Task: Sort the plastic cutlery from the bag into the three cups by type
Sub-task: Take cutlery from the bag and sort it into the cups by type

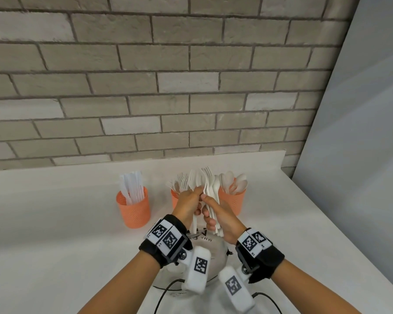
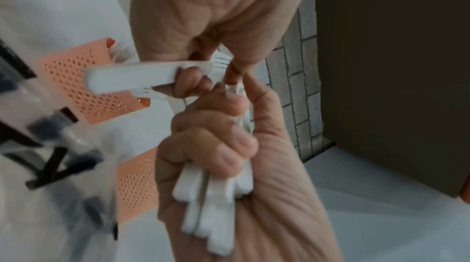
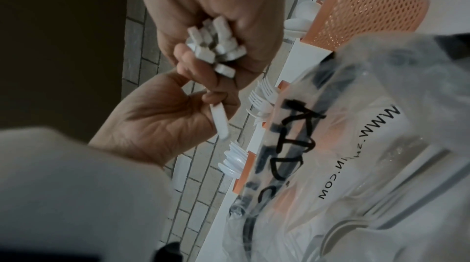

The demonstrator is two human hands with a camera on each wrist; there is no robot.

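My right hand (image 1: 210,214) grips an upright bundle of white plastic cutlery (image 1: 210,189), fork heads and spoon bowls at the top; its handle ends (image 3: 216,49) stick out below the fist. My left hand (image 1: 194,194) pinches a single white fork (image 1: 193,179) right beside that bundle; its handle (image 2: 150,79) juts out past my fingers. Three orange mesh cups stand behind: the left cup (image 1: 134,210) holds knives, the middle cup (image 1: 174,198) holds forks and is half hidden by my left hand, the right cup (image 1: 233,201) holds spoons. The clear printed bag (image 1: 205,248) lies under my wrists.
Everything sits on a white counter (image 1: 55,223) against a grey brick wall (image 1: 168,87). A pale panel (image 1: 361,155) borders the counter on the right. Black cables (image 1: 166,293) trail over the counter's near edge by the bag.
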